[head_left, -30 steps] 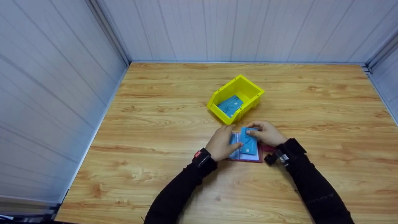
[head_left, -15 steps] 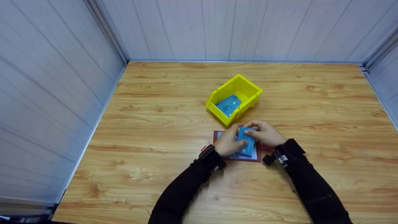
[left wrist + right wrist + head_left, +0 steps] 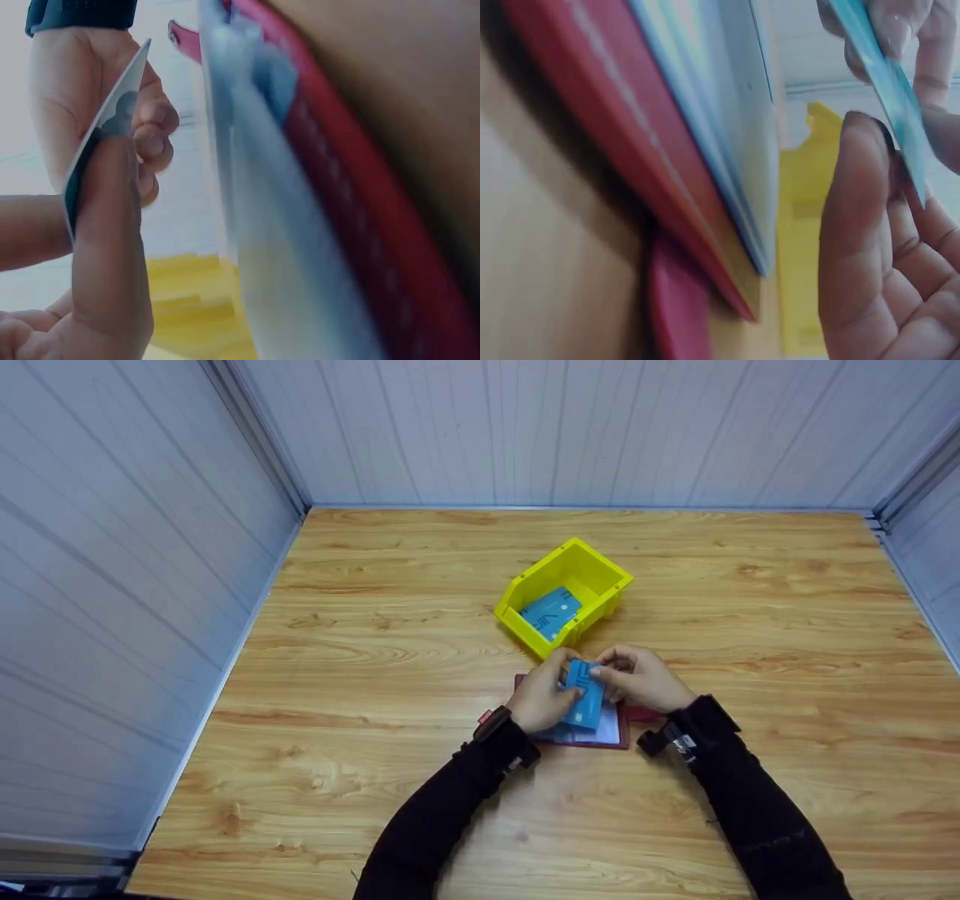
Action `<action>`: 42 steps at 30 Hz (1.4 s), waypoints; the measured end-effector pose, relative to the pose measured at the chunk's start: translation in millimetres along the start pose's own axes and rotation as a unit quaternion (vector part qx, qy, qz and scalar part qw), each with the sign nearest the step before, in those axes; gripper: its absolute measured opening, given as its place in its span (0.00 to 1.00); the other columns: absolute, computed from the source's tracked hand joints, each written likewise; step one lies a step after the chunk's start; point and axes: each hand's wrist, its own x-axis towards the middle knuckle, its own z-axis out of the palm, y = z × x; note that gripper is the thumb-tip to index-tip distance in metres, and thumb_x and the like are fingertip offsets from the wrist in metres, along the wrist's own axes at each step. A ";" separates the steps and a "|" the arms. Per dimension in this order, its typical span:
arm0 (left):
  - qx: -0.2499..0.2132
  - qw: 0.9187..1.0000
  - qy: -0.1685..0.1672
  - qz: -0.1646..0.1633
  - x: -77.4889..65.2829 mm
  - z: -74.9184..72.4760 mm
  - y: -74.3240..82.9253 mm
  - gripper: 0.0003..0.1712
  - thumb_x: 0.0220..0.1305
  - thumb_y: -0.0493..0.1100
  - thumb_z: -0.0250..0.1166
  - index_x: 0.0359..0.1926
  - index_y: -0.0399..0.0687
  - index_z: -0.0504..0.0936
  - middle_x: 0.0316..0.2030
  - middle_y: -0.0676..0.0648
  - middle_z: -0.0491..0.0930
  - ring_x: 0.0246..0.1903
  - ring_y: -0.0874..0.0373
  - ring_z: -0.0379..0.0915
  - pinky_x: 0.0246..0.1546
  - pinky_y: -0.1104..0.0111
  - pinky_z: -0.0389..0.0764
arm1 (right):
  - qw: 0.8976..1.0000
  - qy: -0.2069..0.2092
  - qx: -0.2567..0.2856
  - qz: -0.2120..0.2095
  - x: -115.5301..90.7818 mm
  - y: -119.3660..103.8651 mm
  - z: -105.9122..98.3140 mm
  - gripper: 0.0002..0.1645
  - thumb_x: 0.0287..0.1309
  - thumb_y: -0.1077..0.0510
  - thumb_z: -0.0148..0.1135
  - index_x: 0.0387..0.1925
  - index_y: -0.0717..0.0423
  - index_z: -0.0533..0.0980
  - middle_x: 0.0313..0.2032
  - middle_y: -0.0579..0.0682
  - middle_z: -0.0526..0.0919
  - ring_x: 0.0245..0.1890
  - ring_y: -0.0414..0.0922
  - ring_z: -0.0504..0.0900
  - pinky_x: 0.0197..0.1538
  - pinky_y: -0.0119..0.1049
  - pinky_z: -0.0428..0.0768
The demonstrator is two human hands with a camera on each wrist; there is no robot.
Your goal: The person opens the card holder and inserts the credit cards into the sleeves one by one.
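Observation:
A blue card [image 3: 588,712] with dark lettering and a small pale square is held tilted above an open red card holder [image 3: 621,738]. My left hand [image 3: 538,703] pinches it from the left, thumb on the printed face. At the upper right corner, my right hand [image 3: 646,684] has the card's edge between its thumb and curled fingers. The card shows nearly edge-on in the left wrist view [image 3: 101,127]. Clear sleeves [image 3: 739,150] and a red strap [image 3: 676,300] belong to the holder, whose left half is mostly hidden under my left hand.
Just beyond my hands stands a yellow bin [image 3: 594,568] with several blue cards [image 3: 553,611] inside. It sits on the wood-grain table [image 3: 390,660]. Pale panel walls [image 3: 465,435] enclose the back and sides.
My left hand moved right and took hold of the card, which then shifted slightly left and up and tilted. My right hand stayed at its upper corner. The bin stayed in place.

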 end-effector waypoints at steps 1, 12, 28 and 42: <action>-0.004 1.000 0.003 -0.004 -0.8 -1.9 0.2 0.22 0.64 0.36 0.64 0.58 0.51 0.69 0.35 0.48 0.78 0.31 0.60 0.73 0.28 0.75 0.73 | 1.000 0.008 -0.006 -0.002 -1.3 -0.9 -1.1 0.20 0.65 0.54 0.61 0.47 0.68 0.75 0.30 0.49 0.82 0.24 0.41 0.82 0.31 0.37 0.85; -0.034 0.998 0.028 -0.035 -8.0 -21.1 -7.0 0.24 0.62 0.36 0.65 0.58 0.47 0.69 0.35 0.45 0.80 0.30 0.58 0.75 0.27 0.72 0.78 | 0.974 0.046 -0.219 -0.043 -21.6 -4.6 -11.0 0.19 0.67 0.50 0.60 0.51 0.60 0.78 0.47 0.55 0.85 0.46 0.49 0.82 0.49 0.43 0.81; 0.024 0.998 0.009 -0.060 -7.9 -28.2 -19.1 0.29 0.64 0.38 0.64 0.65 0.51 0.69 0.35 0.49 0.74 0.32 0.58 0.70 0.30 0.71 0.72 | 0.898 -0.037 -0.437 -0.024 -32.0 -5.0 5.5 0.44 0.49 0.41 0.73 0.64 0.58 0.73 0.64 0.60 0.75 0.66 0.59 0.71 0.67 0.57 0.68; 0.051 0.995 -0.019 -0.083 -2.7 -18.7 -14.2 0.28 0.64 0.39 0.65 0.64 0.46 0.70 0.44 0.46 0.78 0.39 0.57 0.73 0.38 0.69 0.75 | 0.890 -0.042 -0.454 -0.025 -32.2 -6.6 11.4 0.49 0.45 0.42 0.76 0.66 0.59 0.70 0.66 0.61 0.72 0.68 0.59 0.69 0.67 0.57 0.68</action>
